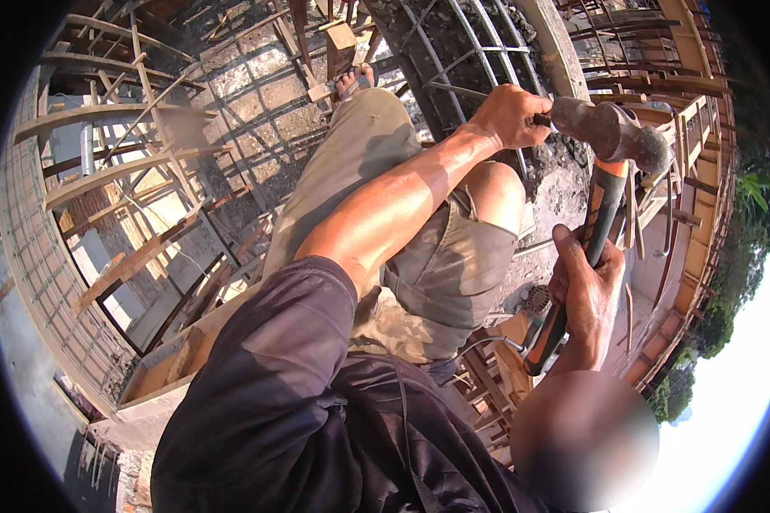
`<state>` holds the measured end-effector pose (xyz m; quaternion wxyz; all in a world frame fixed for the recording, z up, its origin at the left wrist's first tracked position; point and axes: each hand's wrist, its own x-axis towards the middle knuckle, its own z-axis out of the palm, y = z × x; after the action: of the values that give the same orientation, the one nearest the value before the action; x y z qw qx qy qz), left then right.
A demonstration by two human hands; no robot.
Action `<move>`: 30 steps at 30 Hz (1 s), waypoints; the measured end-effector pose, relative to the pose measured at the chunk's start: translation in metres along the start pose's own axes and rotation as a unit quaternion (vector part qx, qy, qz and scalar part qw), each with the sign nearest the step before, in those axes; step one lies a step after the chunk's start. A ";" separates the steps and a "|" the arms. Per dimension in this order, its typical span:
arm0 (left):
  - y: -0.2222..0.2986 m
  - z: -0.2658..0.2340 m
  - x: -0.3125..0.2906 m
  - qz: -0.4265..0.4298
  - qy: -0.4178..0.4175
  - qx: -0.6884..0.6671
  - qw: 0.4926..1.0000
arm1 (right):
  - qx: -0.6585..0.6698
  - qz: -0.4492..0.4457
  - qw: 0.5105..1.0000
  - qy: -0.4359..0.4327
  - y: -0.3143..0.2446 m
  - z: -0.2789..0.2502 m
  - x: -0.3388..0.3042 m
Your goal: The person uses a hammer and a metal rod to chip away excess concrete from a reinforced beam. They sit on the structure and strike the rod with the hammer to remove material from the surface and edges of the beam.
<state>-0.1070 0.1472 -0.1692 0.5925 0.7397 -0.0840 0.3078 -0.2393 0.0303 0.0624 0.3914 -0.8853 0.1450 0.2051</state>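
Note:
My right hand (586, 286) is wrapped round the black and orange handle of a hammer (606, 201), whose heavy grey-brown head (616, 135) is raised beside my left hand. My left hand (512, 115), its arm stretched across my bent knee, is closed in a fist around a short dark rod-like piece (542, 120). Only one end of that piece shows; its kind is hidden by the fingers and the hammer head. Below the left fist, parallel steel bars (479, 51) run inside a rough concrete trough.
A pale concrete or timber edge (558, 47) borders the bars. Behind my right hand sits a round-vented tool (537, 299) with a grey cord, partly hidden. Timber framing (111, 115) stands over a drop at left; curved plank formwork (706, 231) lines the right. My sandalled foot (353, 81) rests ahead.

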 end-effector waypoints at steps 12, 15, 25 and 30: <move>-0.011 0.011 -0.006 -0.085 0.101 -0.079 0.988 | 0.015 -0.048 0.998 0.031 -0.012 0.003 0.010; -0.005 0.010 0.002 -0.053 0.139 -0.064 0.987 | 0.038 -0.043 0.998 0.021 -0.016 0.003 0.010; 0.003 0.006 0.010 0.013 0.223 -0.040 0.974 | 0.009 -0.041 0.999 0.003 -0.008 0.008 0.014; 0.000 -0.005 0.000 -0.081 0.194 -0.010 0.978 | -0.007 -0.028 1.000 -0.002 -0.014 0.006 0.013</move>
<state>-0.1087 0.1516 -0.1689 0.6276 0.6646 0.0902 0.3954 -0.2233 0.0429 0.0611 0.3908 -0.8914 0.1181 0.1968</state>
